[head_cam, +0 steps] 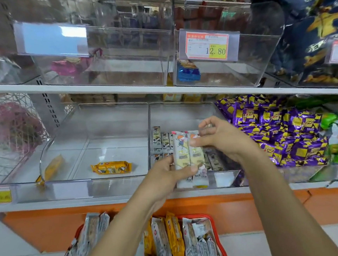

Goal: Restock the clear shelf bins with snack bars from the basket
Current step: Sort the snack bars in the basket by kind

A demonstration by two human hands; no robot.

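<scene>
Both hands hold a small bunch of pale white-and-yellow snack bars (pixel 189 155) over the front of a clear bin (pixel 227 177) on the lower shelf. My left hand (pixel 168 174) grips their lower end from below. My right hand (pixel 222 138) pinches their upper end from above. Inside that bin several matching pale bars (pixel 162 141) stand in a row at the left. The neighbouring clear bin (pixel 91 180) on the left holds one orange-yellow bar (pixel 111 167). A red basket (pixel 222 251) below, on the floor, is full of silver and yellow bars (pixel 167 239).
Another yellow bar (pixel 49 169) lies outside the left bin's corner. Purple-and-yellow snack packs (pixel 275 128) fill the bin to the right. The upper shelf carries nearly bare clear bins with a blue pack (pixel 188 72), a pink pack (pixel 67 67) and a 12.80 price tag (pixel 207 45).
</scene>
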